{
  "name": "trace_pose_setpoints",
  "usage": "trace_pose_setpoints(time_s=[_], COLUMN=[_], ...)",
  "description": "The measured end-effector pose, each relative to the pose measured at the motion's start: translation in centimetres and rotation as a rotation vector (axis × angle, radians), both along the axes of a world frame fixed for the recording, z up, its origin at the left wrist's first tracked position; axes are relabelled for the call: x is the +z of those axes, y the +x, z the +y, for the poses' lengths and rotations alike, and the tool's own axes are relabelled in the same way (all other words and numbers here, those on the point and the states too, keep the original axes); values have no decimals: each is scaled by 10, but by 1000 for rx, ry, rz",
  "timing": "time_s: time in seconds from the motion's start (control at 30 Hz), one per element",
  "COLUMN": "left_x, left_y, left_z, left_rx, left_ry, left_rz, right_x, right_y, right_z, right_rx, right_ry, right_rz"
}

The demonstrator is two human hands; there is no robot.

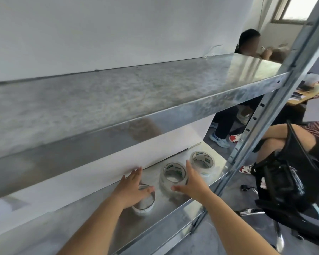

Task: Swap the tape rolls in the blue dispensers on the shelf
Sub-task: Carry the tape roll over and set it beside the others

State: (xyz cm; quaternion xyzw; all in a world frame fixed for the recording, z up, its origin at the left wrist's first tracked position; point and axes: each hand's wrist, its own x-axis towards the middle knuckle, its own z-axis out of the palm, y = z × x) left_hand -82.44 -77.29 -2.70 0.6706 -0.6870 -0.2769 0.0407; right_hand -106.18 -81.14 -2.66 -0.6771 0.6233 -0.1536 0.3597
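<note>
Head view: left hand (132,186) half-hiding tape roll (145,201)

Bare forearms, sleeveless, ringless hands (134,188)

Three clear tape rolls (173,176) flat on lower metal shelf (175,203), holes up; nearest (144,202) thin, middle and far (202,161) thick, green-labelled cores.

Office or storeroom, galvanised metal shelving (155,100), office chair (291,181), desk (302,101)
</note>
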Motion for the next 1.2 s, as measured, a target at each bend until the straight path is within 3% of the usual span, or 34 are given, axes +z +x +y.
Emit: trace_pose_setpoints(time_s=[1.2], left_x=[0], left_y=[-6], left_z=[20], left_rx=[55], left_ry=[17], left_rz=[-45], right_x=[-11], right_y=[-5], right_z=[-6], right_rx=[14], right_ry=[-3], right_rz=[-169])
